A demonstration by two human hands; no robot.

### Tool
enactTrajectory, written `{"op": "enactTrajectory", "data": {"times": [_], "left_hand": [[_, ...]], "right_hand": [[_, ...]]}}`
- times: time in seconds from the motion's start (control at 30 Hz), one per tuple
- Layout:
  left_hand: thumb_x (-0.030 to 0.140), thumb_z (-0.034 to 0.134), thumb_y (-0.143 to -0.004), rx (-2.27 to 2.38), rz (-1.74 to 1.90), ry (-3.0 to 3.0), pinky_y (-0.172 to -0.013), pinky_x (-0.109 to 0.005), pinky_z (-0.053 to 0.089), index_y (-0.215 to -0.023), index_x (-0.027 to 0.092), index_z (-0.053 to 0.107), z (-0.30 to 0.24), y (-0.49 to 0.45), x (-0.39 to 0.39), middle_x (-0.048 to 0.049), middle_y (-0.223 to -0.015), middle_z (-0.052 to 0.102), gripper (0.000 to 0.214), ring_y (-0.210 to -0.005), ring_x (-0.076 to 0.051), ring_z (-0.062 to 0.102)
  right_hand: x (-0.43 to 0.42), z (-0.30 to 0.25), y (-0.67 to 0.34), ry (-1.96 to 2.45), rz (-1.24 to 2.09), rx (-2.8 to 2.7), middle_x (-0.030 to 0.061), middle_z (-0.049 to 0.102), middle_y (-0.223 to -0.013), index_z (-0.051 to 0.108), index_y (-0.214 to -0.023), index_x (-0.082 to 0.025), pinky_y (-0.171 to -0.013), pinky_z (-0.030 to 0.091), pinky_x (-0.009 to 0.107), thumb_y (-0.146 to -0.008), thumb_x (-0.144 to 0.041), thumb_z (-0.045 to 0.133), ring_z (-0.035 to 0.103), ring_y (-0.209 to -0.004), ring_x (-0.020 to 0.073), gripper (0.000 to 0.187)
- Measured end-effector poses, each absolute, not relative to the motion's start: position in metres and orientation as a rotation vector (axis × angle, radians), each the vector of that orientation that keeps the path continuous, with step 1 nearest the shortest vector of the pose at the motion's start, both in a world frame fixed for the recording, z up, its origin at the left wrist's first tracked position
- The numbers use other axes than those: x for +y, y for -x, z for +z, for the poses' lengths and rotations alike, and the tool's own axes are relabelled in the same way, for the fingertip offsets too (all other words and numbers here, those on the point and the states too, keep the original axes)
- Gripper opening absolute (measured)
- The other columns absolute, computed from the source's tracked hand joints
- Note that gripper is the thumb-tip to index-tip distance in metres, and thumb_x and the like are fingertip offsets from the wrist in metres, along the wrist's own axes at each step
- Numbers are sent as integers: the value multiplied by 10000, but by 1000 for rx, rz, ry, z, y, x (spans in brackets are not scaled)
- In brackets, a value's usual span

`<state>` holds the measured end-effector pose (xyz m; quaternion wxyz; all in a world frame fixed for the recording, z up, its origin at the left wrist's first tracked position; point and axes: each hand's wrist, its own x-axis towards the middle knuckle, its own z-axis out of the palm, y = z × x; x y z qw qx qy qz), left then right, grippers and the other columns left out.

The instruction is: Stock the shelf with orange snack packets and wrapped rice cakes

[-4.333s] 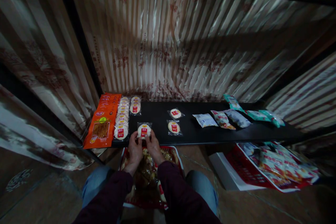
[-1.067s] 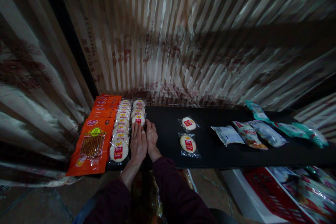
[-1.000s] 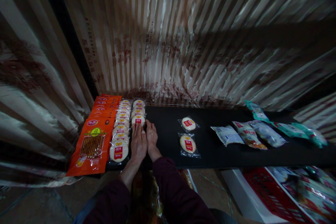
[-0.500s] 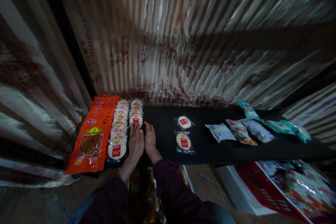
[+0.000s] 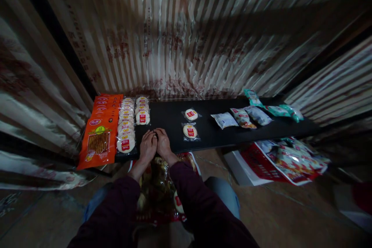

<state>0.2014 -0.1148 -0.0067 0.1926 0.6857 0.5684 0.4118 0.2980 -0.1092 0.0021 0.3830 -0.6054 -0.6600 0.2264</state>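
Over the front edge of the black shelf (image 5: 170,141), my left hand (image 5: 148,148) and my right hand (image 5: 163,142) are side by side, almost touching. Both have fingers curled inward and close together, and I see nothing in them. Just beyond is a short overlapping row of round white rice crackers (image 5: 142,117) in clear wrappers with red labels. A longer row of the same wrapped crackers (image 5: 126,144) runs to the left of my left hand. To the right of my right hand lie two separate wrapped crackers, one nearer (image 5: 190,131) and one farther (image 5: 191,114).
Overlapping orange snack packets (image 5: 99,143) fill the shelf's left end. Farther right lie a white packet (image 5: 224,120) and teal packets (image 5: 277,111). Below stand an open box of snacks (image 5: 158,182) between my knees and a red-and-white box (image 5: 247,164). A striped sheet (image 5: 180,54) hangs behind.
Both hands have drawn back from the short cracker row toward the shelf's front edge, and their fingers have curled. The view has shifted, showing more of the floor and the boxes.
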Motion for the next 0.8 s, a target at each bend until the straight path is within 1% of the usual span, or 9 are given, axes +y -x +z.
{"op": "enactTrajectory", "data": {"times": [0.13,0.27,0.4,0.47,0.5,0.57,0.67,0.73,0.8], "left_hand": [[215,376,-862,1545,1121,-2044,-1026,-455,423,-983,152,658,-9,-201,-139,-103,-1106,667,314,-1147,-227,544],[195,371,-862,1512,1129,-2158,-1035,-466,417,-999,138,651,-12,-206,-174,-121,-1170,636,317,-1213,-234,491],[163,343,-864,1473,1102,-2228,-1082,-463,374,-1060,128,630,-22,-213,-217,-127,-1302,554,349,-1345,-231,351],[145,332,-856,1460,1068,-2242,-1105,-471,345,-1143,111,592,-34,-217,-237,-127,-1388,478,389,-1401,-233,242],[145,332,-854,1453,1038,-2244,-1108,-468,342,-1181,106,572,-41,-220,-245,-132,-1400,465,408,-1406,-231,226],[128,319,-843,1458,961,-2243,-1096,-460,364,-1235,99,537,-56,-225,-261,-145,-1378,491,450,-1386,-222,281],[121,333,-821,1458,756,-2250,-1076,-457,389,-1217,67,554,-74,-231,-282,-174,-1336,526,456,-1345,-238,362],[110,365,-791,1403,645,-2288,-1084,-458,378,-1221,52,552,-82,-234,-294,-179,-1336,526,472,-1350,-248,352],[70,409,-712,1326,569,-2338,-1097,-476,354,-1247,38,529,-84,-233,-305,-182,-1358,503,549,-1367,-262,317]], "right_hand": [[-133,5,-310,1497,616,-1762,132,572,-1145,623,-1118,-116,-972,446,321,-773,-57,439,543,-1065,181,396],[-167,5,-322,1448,608,-1863,144,530,-1270,575,-1211,-116,-1030,406,335,-765,-55,440,496,-1178,186,470],[-209,0,-331,1444,542,-1978,134,454,-1396,468,-1339,-140,-1098,330,386,-809,-65,401,388,-1308,191,539],[-230,-5,-335,1446,511,-2050,139,409,-1439,427,-1370,-125,-1110,310,394,-832,-71,385,309,-1362,192,542],[-240,-8,-337,1459,494,-2082,138,396,-1450,428,-1371,-122,-1114,302,395,-841,-75,383,280,-1378,191,534],[-260,-15,-342,1535,466,-2116,128,391,-1456,458,-1351,-132,-1116,291,392,-847,-83,393,260,-1387,191,511],[-285,-28,-351,1762,447,-2079,137,385,-1458,502,-1318,-146,-1105,282,414,-831,-103,445,277,-1379,228,492],[-297,-37,-356,1902,440,-2015,167,376,-1456,502,-1315,-117,-1094,278,440,-821,-131,474,275,-1375,271,495],[-304,-43,-359,2041,411,-1872,184,372,-1453,492,-1320,-102,-1073,288,472,-826,-152,464,280,-1366,308,498]]}}
